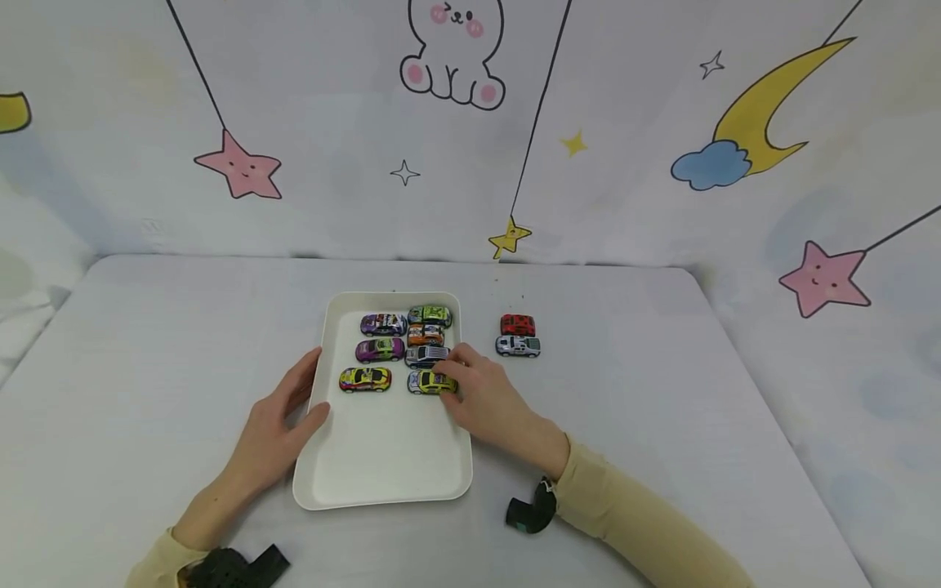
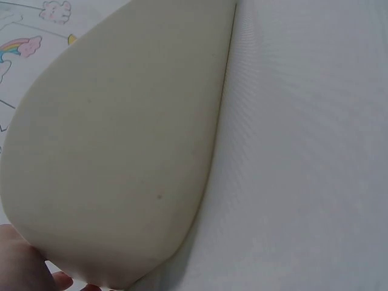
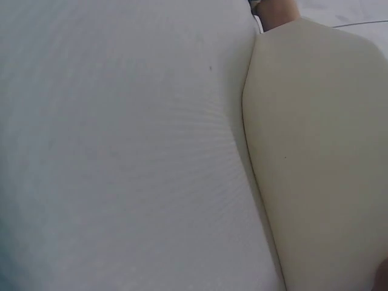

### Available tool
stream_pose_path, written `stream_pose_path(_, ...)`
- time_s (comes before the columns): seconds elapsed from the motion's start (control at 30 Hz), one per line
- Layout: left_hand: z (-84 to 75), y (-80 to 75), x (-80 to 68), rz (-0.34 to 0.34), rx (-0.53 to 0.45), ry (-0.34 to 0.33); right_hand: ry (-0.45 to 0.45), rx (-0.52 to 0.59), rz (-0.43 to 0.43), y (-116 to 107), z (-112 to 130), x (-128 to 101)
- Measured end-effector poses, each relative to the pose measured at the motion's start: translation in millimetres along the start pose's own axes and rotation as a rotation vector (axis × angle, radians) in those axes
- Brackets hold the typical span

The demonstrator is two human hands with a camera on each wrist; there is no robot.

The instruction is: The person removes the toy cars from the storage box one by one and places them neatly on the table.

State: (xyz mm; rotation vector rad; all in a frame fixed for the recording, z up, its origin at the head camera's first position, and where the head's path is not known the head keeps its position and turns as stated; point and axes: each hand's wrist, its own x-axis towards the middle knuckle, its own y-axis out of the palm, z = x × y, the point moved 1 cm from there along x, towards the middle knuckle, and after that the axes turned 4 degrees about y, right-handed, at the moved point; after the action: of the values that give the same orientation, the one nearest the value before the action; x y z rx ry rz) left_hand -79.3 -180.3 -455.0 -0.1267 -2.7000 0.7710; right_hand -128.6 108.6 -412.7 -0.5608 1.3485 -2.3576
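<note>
A white rectangular tray lies on the table with several small toy cars in its far half. My left hand grips the tray's left side, thumb over the rim and fingers along the outside. In the left wrist view the tray fills much of the picture, with part of that hand at its lower corner. Over the tray's right rim, my right hand pinches a yellow toy car by its right end. Just beyond it sits a silver-grey toy car, partly behind the fingers.
In the tray, a yellow-red car, a magenta car and a purple car form a left column. Orange and green cars stand at right. Outside, a red car and silver car sit on the table.
</note>
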Motion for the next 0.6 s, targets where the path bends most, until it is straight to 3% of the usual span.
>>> stream_pose_path(0.6, -1.3, -0.5, 0.4, -0.003, 0.003, -0.004, -0.019, 0.010, 0.011, 0.1, 0.3, -0.6)
